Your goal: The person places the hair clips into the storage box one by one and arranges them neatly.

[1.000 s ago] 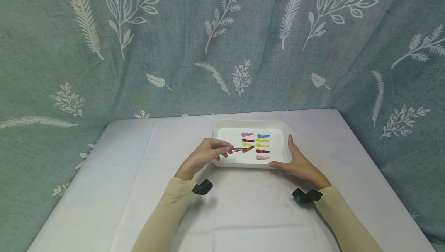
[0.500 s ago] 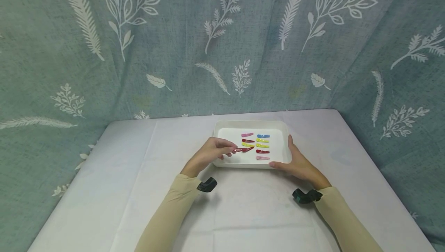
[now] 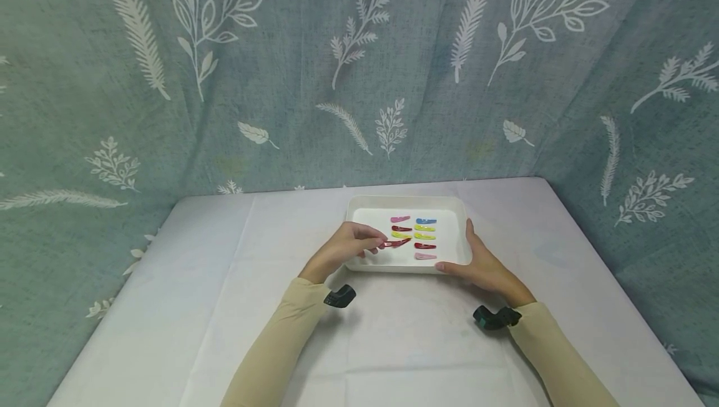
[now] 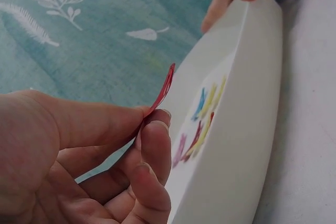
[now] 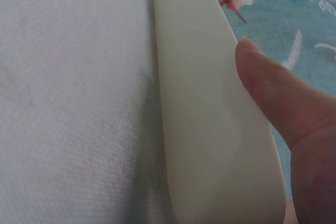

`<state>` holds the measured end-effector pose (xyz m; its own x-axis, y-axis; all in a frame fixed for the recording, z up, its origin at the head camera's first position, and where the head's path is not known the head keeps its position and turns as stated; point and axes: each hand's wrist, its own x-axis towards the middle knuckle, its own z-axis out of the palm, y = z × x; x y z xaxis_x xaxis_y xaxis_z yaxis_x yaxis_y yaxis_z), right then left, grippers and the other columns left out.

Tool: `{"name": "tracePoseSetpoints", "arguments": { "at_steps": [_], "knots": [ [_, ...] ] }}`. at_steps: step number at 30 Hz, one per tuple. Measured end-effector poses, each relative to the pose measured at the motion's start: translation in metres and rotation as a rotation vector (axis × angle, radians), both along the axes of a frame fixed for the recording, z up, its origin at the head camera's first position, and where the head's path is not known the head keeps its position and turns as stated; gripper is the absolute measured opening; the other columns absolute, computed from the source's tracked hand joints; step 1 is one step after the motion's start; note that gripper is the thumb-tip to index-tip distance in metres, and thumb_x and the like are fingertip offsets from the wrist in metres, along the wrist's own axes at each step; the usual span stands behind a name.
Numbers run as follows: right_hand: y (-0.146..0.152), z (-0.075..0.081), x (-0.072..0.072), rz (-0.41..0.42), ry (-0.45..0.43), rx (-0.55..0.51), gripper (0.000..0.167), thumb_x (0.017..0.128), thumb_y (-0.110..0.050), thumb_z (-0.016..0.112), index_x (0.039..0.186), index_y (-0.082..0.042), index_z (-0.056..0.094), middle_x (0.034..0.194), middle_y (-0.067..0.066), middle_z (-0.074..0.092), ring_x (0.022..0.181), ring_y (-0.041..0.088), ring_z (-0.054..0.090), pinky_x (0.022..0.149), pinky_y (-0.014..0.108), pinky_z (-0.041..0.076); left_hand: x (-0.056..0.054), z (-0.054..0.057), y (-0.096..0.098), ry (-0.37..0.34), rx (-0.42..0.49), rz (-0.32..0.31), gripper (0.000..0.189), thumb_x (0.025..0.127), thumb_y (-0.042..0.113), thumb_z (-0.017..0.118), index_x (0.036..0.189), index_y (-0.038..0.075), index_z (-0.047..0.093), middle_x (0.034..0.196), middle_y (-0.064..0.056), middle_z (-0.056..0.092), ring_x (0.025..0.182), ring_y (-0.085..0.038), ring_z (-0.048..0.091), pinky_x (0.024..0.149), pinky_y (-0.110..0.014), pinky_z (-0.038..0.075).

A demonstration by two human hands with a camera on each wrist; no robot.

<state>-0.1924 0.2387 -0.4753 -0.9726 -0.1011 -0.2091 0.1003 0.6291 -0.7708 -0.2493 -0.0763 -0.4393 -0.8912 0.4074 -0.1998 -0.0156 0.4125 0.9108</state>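
My left hand (image 3: 351, 246) pinches a red hair clip (image 4: 166, 87) between thumb and fingertips, over the left part of a white tray (image 3: 371, 262). In the head view this clip overlaps a slanted red clip (image 3: 403, 241) in the tray. Above that one, in the same column, lie a yellow clip (image 3: 401, 235), a red clip (image 3: 401, 228) and a pink clip (image 3: 400, 219). My right hand (image 3: 483, 264) grips the tray's near right corner, its thumb (image 5: 268, 77) at the near rim and its other fingers along the right side.
A second column of clips lies to the right: a blue clip (image 3: 426, 221), two yellow ones, a red clip (image 3: 425, 246) and a pink clip (image 3: 425, 256). The tray stands on a white-covered table (image 3: 404, 338), toward its back edge. A patterned green-blue curtain (image 3: 292, 70) hangs behind.
My left hand has moved a little to the right, bringing the pinched red clip from the slanted clip's left end to overlap it. My right hand stays on the tray corner.
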Motion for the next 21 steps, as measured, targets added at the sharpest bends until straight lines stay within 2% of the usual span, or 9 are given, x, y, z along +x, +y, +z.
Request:
{"name": "tracePoseSetpoints", "arguments": {
  "at_steps": [4, 7, 21],
  "knots": [
    [0.0, 0.0, 0.0, 0.001, -0.001, 0.003, 0.141, 0.08, -0.063, 0.08, 0.162, -0.014, -0.024, 0.174, 0.023, -0.002, 0.161, 0.045, 0.006, 0.126, 0.066, 0.014, -0.002, -0.003, 0.003, -0.016, -0.019, 0.015, 0.021, 0.099, 0.016, 0.068, 0.116, 0.008, 0.077, 0.105, -0.005, 0.079, 0.09, -0.018, 0.069, 0.071, -0.026, 0.049],
    [-0.001, 0.0, 0.0, -0.005, -0.003, 0.008, 0.141, 0.08, -0.062, 0.081, 0.162, -0.014, -0.023, 0.174, 0.023, -0.002, 0.161, 0.045, 0.007, 0.125, 0.066, 0.015, -0.003, -0.005, 0.006, -0.023, -0.035, 0.017, 0.021, 0.099, 0.017, 0.068, 0.115, 0.009, 0.078, 0.105, -0.005, 0.079, 0.088, -0.015, 0.067, 0.069, -0.025, 0.05],
    [-0.001, -0.002, -0.001, -0.014, 0.001, 0.014, 0.141, 0.08, -0.061, 0.081, 0.163, -0.013, -0.022, 0.174, 0.023, -0.001, 0.161, 0.045, 0.008, 0.125, 0.067, 0.016, -0.006, -0.006, 0.014, -0.011, -0.1, 0.004, 0.018, 0.098, 0.016, 0.07, 0.111, 0.008, 0.08, 0.102, -0.006, 0.078, 0.081, -0.013, 0.065, 0.066, -0.024, 0.051]
  ]
}}
